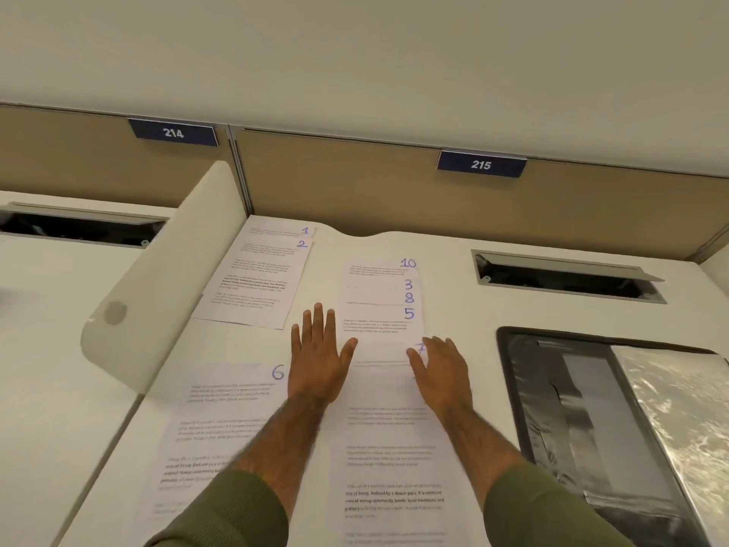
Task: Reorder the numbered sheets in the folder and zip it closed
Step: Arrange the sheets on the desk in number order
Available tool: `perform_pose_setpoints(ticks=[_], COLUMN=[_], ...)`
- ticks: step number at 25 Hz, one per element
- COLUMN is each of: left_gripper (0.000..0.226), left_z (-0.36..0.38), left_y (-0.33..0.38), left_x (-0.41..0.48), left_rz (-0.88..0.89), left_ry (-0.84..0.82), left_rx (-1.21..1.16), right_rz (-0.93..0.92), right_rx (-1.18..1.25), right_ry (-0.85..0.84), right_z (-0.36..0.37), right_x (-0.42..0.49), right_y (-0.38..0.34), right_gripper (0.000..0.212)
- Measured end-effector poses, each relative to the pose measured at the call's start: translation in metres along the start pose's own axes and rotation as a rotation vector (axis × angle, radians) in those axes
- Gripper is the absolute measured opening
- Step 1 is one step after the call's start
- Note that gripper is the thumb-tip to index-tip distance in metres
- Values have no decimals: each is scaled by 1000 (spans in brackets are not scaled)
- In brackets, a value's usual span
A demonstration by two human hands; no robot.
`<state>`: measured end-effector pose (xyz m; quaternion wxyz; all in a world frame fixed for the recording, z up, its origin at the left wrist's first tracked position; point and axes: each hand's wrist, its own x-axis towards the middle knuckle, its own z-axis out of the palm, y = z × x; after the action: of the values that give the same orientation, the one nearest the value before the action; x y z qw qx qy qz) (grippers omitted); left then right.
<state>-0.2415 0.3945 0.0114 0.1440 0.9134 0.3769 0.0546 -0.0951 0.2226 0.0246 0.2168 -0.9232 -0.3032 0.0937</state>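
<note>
White printed sheets with blue handwritten numbers lie on the white desk (453, 294). Sheets 1 and 2 (252, 282) overlap at the back left. Sheet 6 (213, 420) lies at the front left. In the middle, sheets 10, 3, 8 and 5 (382, 298) are fanned above sheet 7 (390, 448). My left hand (317, 359) lies flat with fingers spread, its thumb on the top edge of sheet 7. My right hand (442, 369) rests flat on that sheet's right edge, partly covering the 7. The black folder (584, 420) with a clear plastic cover lies open at the right.
A curved white divider (157, 294) stands at the left between two desks. Tan partition panels with plates 214 (173, 133) and 215 (481, 164) run along the back. A cable slot (568, 276) is open behind the folder.
</note>
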Motion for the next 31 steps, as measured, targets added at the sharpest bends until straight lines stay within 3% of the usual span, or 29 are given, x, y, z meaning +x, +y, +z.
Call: perform_pose_setpoints(ticks=[6,16,24,31], left_gripper=[82,95,90,100], left_z=[13,1,12,45], left_y=[57,68,63,61], left_x=[-57,-34,42,106], left_rz=[47,54,88,118], left_ry=[-13,9,-48,-132], left_rx=[58,93,104,81], right_rz=[92,3,-37,-34], right_rx=[-25,-71,-84,2], right_ry=[-16,-124,-124,-219], right_z=[-36,-48,-52,-29], right_x=[-26,-1,84,185], right_y=[77,75,46,34], right_gripper=[65,72,66,42])
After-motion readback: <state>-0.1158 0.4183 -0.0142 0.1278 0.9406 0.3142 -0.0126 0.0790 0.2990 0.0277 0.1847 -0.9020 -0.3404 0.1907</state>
